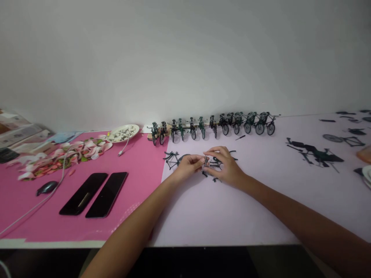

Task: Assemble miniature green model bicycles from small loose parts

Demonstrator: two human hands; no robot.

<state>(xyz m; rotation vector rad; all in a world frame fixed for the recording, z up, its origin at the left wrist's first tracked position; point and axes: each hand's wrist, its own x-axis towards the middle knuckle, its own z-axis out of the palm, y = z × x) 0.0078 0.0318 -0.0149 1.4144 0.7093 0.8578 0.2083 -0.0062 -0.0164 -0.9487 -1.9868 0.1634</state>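
Over the pale sheet, my left hand (188, 165) and my right hand (227, 166) meet at a small metallic-looking part (206, 161) of a model bicycle. My left thumb and finger pinch it from the left. My right thumb and forefinger close on it from the other side; its exact shape is too small to make out. Behind my left hand lies a dark miniature bicycle frame (172, 160) with a wheel, partly covered by the fingers. More small black pieces (215, 179) lie just below the hands, and others are partly hidden behind my right hand.
Several assembled miniature bicycles (237, 122) stand in a row by the wall. Loose dark parts (317, 152) lie at the right. On the pink cover are two phones (106, 195), a computer mouse (46, 188), artificial petals (87, 150), a cable, and a plate (135, 134) of tiny pieces.
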